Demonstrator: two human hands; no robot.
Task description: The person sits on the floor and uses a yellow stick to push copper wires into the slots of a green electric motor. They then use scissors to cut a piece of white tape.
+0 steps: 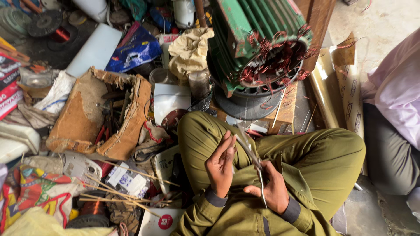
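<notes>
Running up-left to down-right, thin strip (249,150) sits between left hand (221,164) and right hand (273,190).

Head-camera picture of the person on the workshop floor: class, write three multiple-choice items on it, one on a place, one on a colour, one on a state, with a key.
1. Where is the green motor housing?
A. on the wooden stool ahead of the knees
B. in the cardboard box
C. on the person's lap

2. What colour are the person's trousers?
A. blue
B. olive green
C. white

3. What are the hands doing?
A. resting empty
B. both on a thin strip
C. gripping a hammer

Key: 1 A, the housing sits on the stool; 2 B, both legs are olive; 3 B, left hand and right hand meet the strip.
</notes>
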